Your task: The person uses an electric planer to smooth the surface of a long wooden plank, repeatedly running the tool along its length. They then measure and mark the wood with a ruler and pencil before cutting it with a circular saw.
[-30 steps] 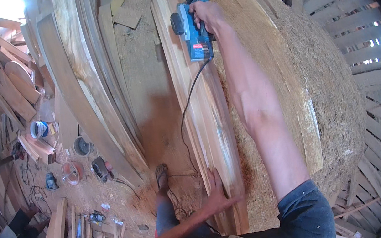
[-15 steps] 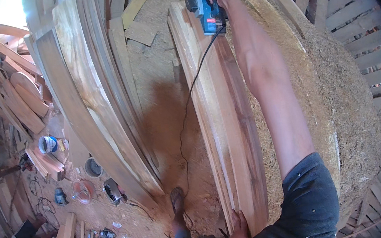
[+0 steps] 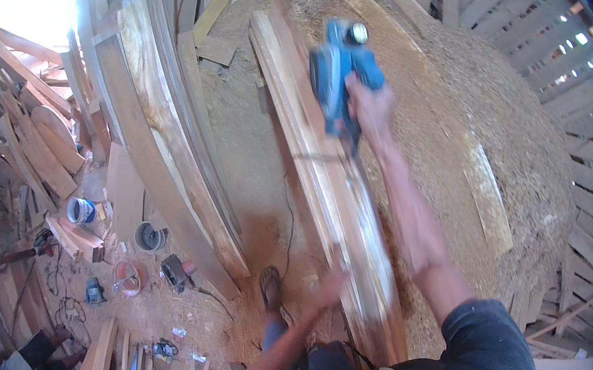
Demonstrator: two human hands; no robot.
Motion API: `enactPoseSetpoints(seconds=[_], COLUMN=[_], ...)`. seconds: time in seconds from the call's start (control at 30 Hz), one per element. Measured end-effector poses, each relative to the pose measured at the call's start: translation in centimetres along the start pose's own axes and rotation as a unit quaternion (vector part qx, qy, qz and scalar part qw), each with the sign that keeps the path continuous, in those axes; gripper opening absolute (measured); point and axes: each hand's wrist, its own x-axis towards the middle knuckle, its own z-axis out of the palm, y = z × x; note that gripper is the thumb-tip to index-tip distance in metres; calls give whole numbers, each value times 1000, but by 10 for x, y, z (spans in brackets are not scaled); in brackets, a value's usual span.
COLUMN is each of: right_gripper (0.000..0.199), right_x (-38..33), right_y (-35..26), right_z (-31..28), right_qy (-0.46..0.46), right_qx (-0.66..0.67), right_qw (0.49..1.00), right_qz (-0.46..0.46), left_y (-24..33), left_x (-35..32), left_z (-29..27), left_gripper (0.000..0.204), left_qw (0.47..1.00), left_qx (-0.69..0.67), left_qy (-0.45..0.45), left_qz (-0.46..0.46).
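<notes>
My right hand (image 3: 371, 106) is closed round the handle of a blue electric hand planer (image 3: 333, 79). The planer is tilted at the right side of a stack of long wooden planks (image 3: 295, 118), and whether it touches the wood cannot be told. Its dark cord (image 3: 319, 157) crosses the planks below it. My left hand (image 3: 333, 283) is at the left edge of the planks, nearer to me. Motion blurs its fingers, so their grip on the wood is unclear.
Long curved boards (image 3: 153, 121) stand at the left. A pile of wood shavings (image 3: 440, 136) lies to the right. Buckets (image 3: 148, 237) and a power tool (image 3: 175, 273) sit on the floor at the lower left, where another person's legs (image 3: 52, 352) show.
The planer has come off the far end of the planks, nearer and turned over in my right hand. My left hand has moved farther up along the planks, to their left edge.
</notes>
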Motion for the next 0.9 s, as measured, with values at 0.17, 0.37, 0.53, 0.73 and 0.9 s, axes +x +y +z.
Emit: enactPoseSetpoints(seconds=[0.17,0.37,0.53,0.73,0.9], right_gripper=[11,13,20,19,17], right_x=[-304,-628,-799,-905,-939], right_y=[-69,-141,-166,-188,-183], right_z=[-180,-366,-477,-541,-570], right_qy=[33,114,195,309,369], right_qx=[-31,-71,-79,-59,-50], right_qw=[990,960,918,889,883], right_qz=[135,247,335,333,286], left_y=[25,64,-4,-25,2], left_x=[-61,-166,-203,-218,-248], left_z=[-32,130,296,281,229], left_gripper=[87,83,122,105,71], left_qw=[948,978,921,908,971], left_qx=[-166,-19,221,227,30], left_qy=[250,175,319,352,235], left_qz=[-104,-114,-6,11,34])
